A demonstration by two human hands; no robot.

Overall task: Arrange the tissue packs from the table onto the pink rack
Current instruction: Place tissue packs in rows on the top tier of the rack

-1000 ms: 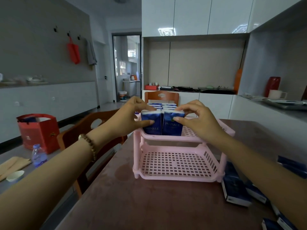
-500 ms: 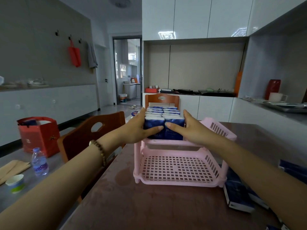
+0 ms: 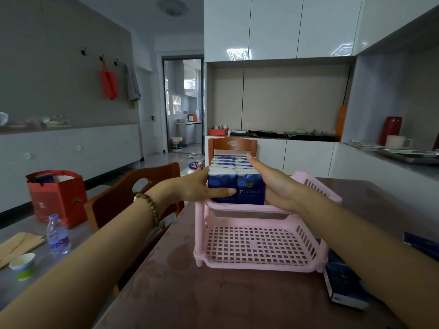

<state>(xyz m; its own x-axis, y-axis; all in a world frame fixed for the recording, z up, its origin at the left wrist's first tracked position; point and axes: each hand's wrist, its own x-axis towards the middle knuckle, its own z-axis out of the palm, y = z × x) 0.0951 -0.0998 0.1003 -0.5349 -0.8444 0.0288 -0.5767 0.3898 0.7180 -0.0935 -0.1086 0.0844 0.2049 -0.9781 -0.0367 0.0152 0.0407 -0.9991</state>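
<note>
Near right on the table (image 3: 213, 302), at least two loose packs (image 3: 344, 284) lie just beside the rack (image 3: 256, 265). On its top tier, left side, two rows of racked packs (image 3: 250, 193) stand upright with room to their right. The left hand (image 3: 197, 189) and right hand (image 3: 273, 184) press their sides with straight, flat fingers, gripping nothing.

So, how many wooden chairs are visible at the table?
2: the far chair behind the pink rack, and the left chair to the left of it. Others may be hidden.

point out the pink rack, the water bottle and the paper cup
pink rack (image 3: 259, 267): head view, front rim of lower tier
water bottle (image 3: 58, 243): head view, purple label
paper cup (image 3: 24, 271): head view, side wall
</note>
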